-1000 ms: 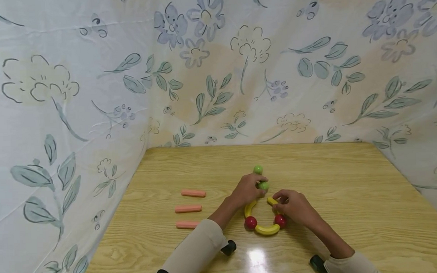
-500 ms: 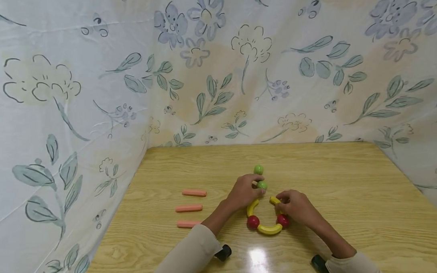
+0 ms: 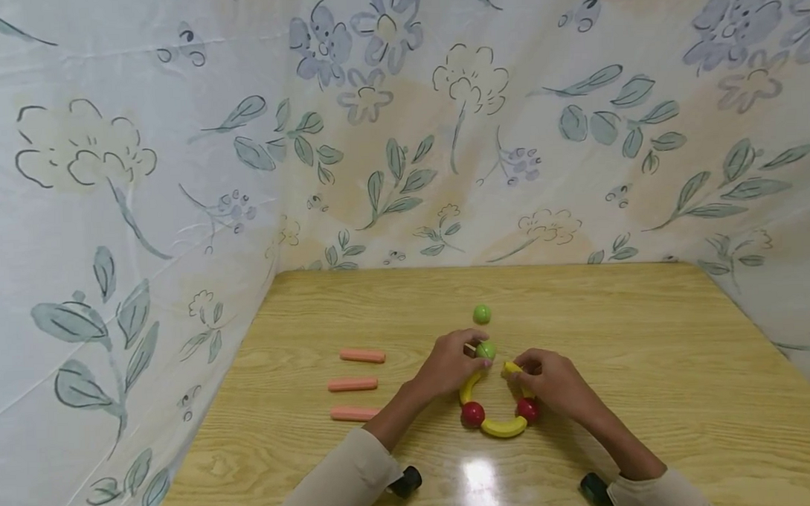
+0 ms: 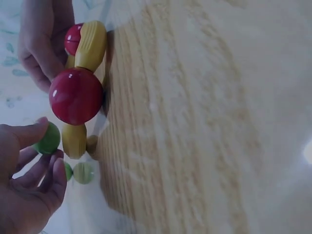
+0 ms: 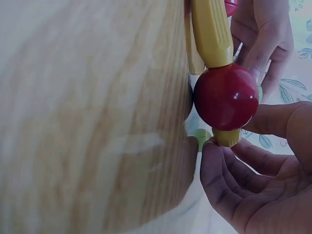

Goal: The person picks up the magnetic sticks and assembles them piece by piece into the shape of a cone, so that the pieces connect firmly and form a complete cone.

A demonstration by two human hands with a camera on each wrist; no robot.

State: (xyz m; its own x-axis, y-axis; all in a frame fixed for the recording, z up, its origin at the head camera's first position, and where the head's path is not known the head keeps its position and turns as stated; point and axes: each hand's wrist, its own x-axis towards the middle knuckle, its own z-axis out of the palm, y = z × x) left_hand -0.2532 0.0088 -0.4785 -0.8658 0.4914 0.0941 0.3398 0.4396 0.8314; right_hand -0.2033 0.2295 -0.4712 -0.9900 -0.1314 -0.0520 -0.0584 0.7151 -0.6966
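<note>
Where floral cloth (image 3: 470, 206) backs the table (image 3: 615, 327), left fingers (image 3: 471, 336) pinch a ball (image 3: 487, 351), right fingers (image 3: 531, 356) apparently a banana (image 3: 512, 367).

Nearest banana (image 3: 504, 428) has red balls (image 3: 473, 414) at both ends, pink sticks (image 3: 352, 384) off to its left, and behind it, left hand (image 3: 447, 363) pinching a green ball (image 3: 486, 351), right hand (image 3: 550, 378) pinching another banana (image 3: 512, 367).
</note>
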